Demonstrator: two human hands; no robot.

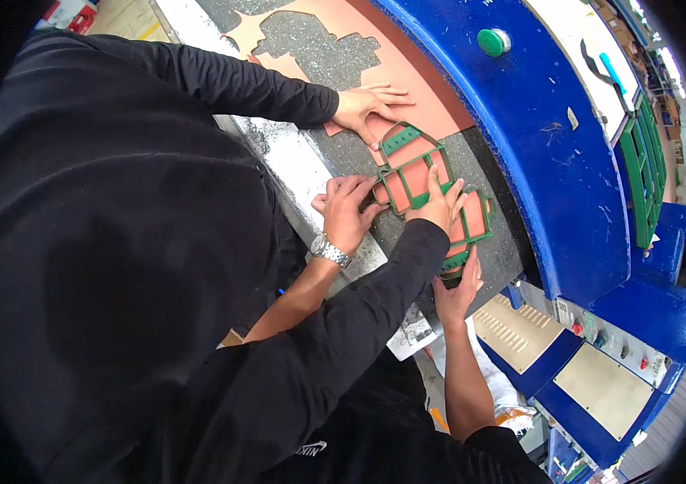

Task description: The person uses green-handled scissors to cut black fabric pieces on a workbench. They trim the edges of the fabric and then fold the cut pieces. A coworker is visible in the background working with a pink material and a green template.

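Note:
A green metal cutting die [417, 202] with pink sheet material showing inside its frame lies on the grey speckled cutting surface [488, 274]. My left hand [347, 211], with a watch on its wrist, pinches the die's left edge. Around the die's near right end, my right hand [456, 294] is closed, thumb and fingers on its rim. A co-worker in black long sleeves reaches in from the left. That person's right hand [436, 206] presses on the die's middle, over my left forearm; their left hand [371, 109] lies spread on the pink sheet [428, 89] by the far end.
A blue press arm [512, 129] with a green button [494, 42] curves along the far right. Another green die [642, 169] stands beyond it. A control panel [609, 343] sits at the lower right. The co-worker's body [117, 242] fills the left side.

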